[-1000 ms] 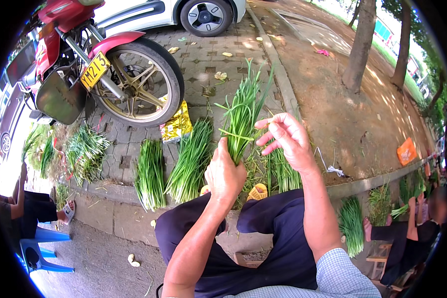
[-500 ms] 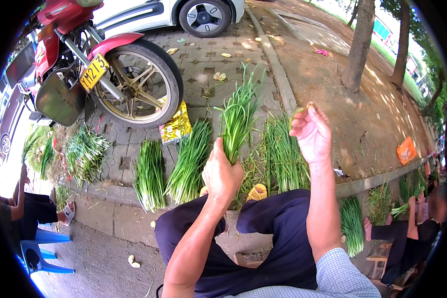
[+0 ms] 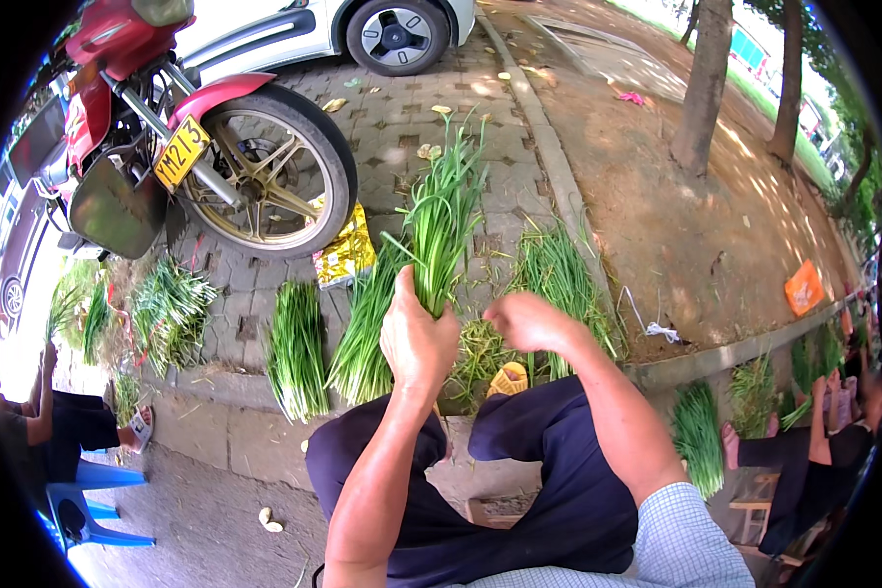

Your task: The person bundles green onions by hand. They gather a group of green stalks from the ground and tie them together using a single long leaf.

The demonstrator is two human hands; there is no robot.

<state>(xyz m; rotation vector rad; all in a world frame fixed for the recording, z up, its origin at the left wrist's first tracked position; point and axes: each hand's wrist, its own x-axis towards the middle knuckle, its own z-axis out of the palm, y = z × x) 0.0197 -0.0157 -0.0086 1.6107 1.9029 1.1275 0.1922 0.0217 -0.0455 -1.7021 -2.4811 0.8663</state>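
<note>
My left hand [image 3: 418, 336] is closed round a bunch of garlic chives [image 3: 441, 216], held upright with the leafy tips spreading at the top. To its right, my right hand [image 3: 529, 321] hangs low with its fingers curled in; whatever they hold, if anything, is hidden. Just below it lies a heap of loose chive trimmings [image 3: 482, 361]. A pile of untrimmed chives [image 3: 562, 269] rests behind my right hand. On the left, two neat piles of chives lie on the paving, one nearer [image 3: 297, 343] and a larger one [image 3: 363, 333] partly behind my left hand.
A red motorcycle [image 3: 255, 186] stands at upper left, a gold foil packet [image 3: 346, 250] by its wheel. A white car [image 3: 265, 34] is behind. Other people sit at both sides with chives, near a blue stool [image 3: 93, 505] and a wooden stool [image 3: 752, 510]. A curb [image 3: 549, 162] borders bare soil.
My right hand has come down and left from its raised position, where it held a thin yellowish leaf. My left hand and the bunch have shifted slightly left.
</note>
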